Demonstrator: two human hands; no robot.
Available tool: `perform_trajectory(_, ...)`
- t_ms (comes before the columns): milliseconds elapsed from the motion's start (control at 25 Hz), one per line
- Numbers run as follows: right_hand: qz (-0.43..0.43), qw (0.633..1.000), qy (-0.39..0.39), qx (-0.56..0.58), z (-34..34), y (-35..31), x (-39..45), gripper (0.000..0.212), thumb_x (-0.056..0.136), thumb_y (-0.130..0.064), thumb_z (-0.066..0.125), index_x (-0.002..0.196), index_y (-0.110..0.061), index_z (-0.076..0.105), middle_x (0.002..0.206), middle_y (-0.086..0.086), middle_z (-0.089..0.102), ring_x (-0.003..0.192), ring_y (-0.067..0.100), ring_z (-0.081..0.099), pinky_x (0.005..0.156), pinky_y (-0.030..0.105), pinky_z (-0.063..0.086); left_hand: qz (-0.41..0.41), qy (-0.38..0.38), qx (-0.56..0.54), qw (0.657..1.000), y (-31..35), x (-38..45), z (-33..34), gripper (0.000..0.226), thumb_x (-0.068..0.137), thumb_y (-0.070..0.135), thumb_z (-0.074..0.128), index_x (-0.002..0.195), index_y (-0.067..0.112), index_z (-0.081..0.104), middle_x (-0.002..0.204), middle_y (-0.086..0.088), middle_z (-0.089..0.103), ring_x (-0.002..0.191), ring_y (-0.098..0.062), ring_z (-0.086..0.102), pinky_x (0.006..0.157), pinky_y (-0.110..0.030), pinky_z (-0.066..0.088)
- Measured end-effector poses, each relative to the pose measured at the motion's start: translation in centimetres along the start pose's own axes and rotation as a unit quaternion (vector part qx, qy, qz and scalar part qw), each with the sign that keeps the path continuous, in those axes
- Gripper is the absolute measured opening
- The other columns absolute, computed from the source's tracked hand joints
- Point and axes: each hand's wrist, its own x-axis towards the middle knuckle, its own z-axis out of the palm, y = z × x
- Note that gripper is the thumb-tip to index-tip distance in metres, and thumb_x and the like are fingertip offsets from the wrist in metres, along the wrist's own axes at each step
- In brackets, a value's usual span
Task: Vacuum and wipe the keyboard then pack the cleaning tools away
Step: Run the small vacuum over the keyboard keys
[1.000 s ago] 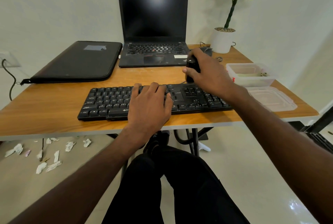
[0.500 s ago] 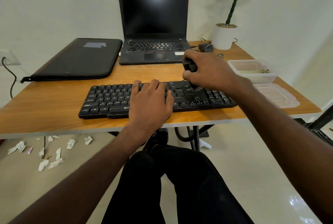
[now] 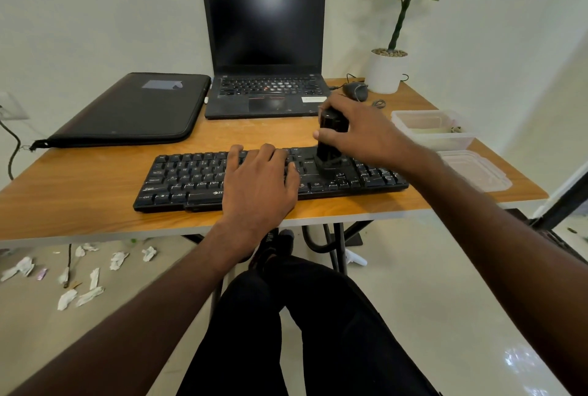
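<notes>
A black keyboard (image 3: 191,179) lies across the front of the wooden table (image 3: 79,191). My left hand (image 3: 259,182) rests flat on its middle keys, fingers straight. My right hand (image 3: 359,131) grips a small black handheld vacuum (image 3: 329,144), held upright with its nozzle down on the keys right of centre. A clear plastic container (image 3: 432,133) and its lid (image 3: 477,169) sit at the table's right edge.
An open black laptop (image 3: 267,55) stands behind the keyboard, with a black sleeve (image 3: 127,112) to its left. At the back right are a mouse (image 3: 356,91) and a white potted plant (image 3: 385,72). Crumpled paper scraps (image 3: 79,277) litter the floor on the left.
My right hand has brought the vacuum from behind the keyboard down onto the keys right of centre. My left hand stays on the keyboard.
</notes>
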Motion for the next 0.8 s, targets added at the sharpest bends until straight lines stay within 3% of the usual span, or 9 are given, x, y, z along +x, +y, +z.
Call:
perform_trajectory(160, 0.069, 0.985, 0.111, -0.113, -0.9, 2.0, -1.1, 0.034, 0.093, -0.039, 0.064, 0.122, -0.028, 0.051, 0.104, -0.002, 0.063, 0.095, 0.024, 0.063, 0.074, 0.037, 0.051, 0.003, -0.011, -0.001, 1.0, -0.1, 0.1, -0.1, 0.048, 0.105, 0.044, 0.031, 0.125, 0.021, 0.068, 0.124, 0.002, 0.068, 0.112, -0.019, 0.066, 0.124, -0.054, 0.023)
perform_trajectory(280, 0.057, 0.982, 0.155, 0.091, -0.2, 1.3, -2.0, 0.035, 0.097, -0.041, 0.067, 0.124, -0.027, 0.05, 0.106, -0.012, 0.06, 0.09, 0.005, 0.062, 0.075, 0.027, 0.057, 0.006, -0.01, 0.02, 1.0, 0.3, 0.5, 0.0, 0.048, 0.107, 0.045, 0.028, 0.122, 0.021, 0.067, 0.121, 0.001, 0.068, 0.109, -0.02, 0.066, 0.118, -0.053, 0.031)
perform_trajectory(360, 0.017, 0.981, 0.154, 0.115, 1.1, 0.6, -2.6, 0.034, 0.098, -0.042, 0.066, 0.125, -0.029, 0.051, 0.108, -0.014, 0.059, 0.093, -0.002, 0.06, 0.076, 0.018, 0.055, 0.007, -0.007, 0.011, 1.0, 1.1, 0.9, 0.3, 0.049, 0.109, 0.046, 0.024, 0.121, 0.021, 0.065, 0.121, 0.001, 0.066, 0.108, -0.021, 0.065, 0.11, -0.05, 0.038)
perform_trajectory(480, -0.057, 0.994, 0.063, 0.072, 2.0, 0.4, -3.0, 0.031, 0.1, -0.041, 0.061, 0.129, -0.034, 0.051, 0.11, -0.017, 0.055, 0.096, -0.002, 0.059, 0.075, 0.01, 0.047, 0.016, -0.014, -0.006, 1.0, 2.2, 1.3, 0.8, 0.053, 0.107, 0.045, 0.019, 0.124, 0.021, 0.063, 0.124, 0.001, 0.064, 0.112, -0.021, 0.061, 0.106, -0.047, 0.042)
perform_trajectory(560, -0.069, 0.997, 0.037, -0.008, 1.5, 0.8, -2.6, 0.029, 0.1, -0.043, 0.06, 0.126, -0.035, 0.05, 0.11, -0.015, 0.058, 0.094, 0.005, 0.059, 0.075, 0.019, 0.05, 0.015, -0.016, -0.002, 1.0, 2.2, 1.3, 1.2, 0.053, 0.106, 0.044, 0.02, 0.126, 0.02, 0.063, 0.125, 0.001, 0.064, 0.114, -0.021, 0.06, 0.106, -0.047, 0.041)
perform_trajectory(640, -0.038, 0.992, 0.07, -0.096, 0.5, 1.7, -2.6, 0.028, 0.097, -0.044, 0.061, 0.122, -0.035, 0.051, 0.105, -0.012, 0.061, 0.093, 0.011, 0.06, 0.068, 0.027, 0.049, 0.011, -0.012, 0.005, 1.0, 2.1, 1.0, 1.3, 0.051, 0.107, 0.043, 0.022, 0.125, 0.02, 0.064, 0.126, 0.001, 0.064, 0.114, -0.021, 0.06, 0.106, -0.047, 0.041)
perform_trajectory(720, -0.019, 0.988, 0.12, -0.09, -0.1, 2.3, -2.8, 0.028, 0.097, -0.046, 0.061, 0.121, -0.035, 0.052, 0.102, -0.015, 0.058, 0.092, 0.011, 0.06, 0.067, 0.028, 0.046, 0.008, -0.013, 0.016, 1.0, 2.1, 1.0, 1.3, 0.051, 0.107, 0.042, 0.022, 0.125, 0.02, 0.064, 0.126, 0.0, 0.064, 0.113, -0.022, 0.06, 0.105, -0.047, 0.04)
perform_trajectory(800, -0.016, 0.99, 0.143, -0.005, -0.1, 2.6, -3.0, 0.031, 0.099, -0.047, 0.061, 0.125, -0.033, 0.051, 0.106, -0.014, 0.059, 0.095, 0.011, 0.061, 0.074, 0.029, 0.051, 0.012, -0.019, 0.021, 1.0, 2.3, 1.1, 1.2, 0.051, 0.107, 0.042, 0.022, 0.125, 0.019, 0.064, 0.125, 0.0, 0.064, 0.113, -0.023, 0.06, 0.105, -0.047, 0.04)
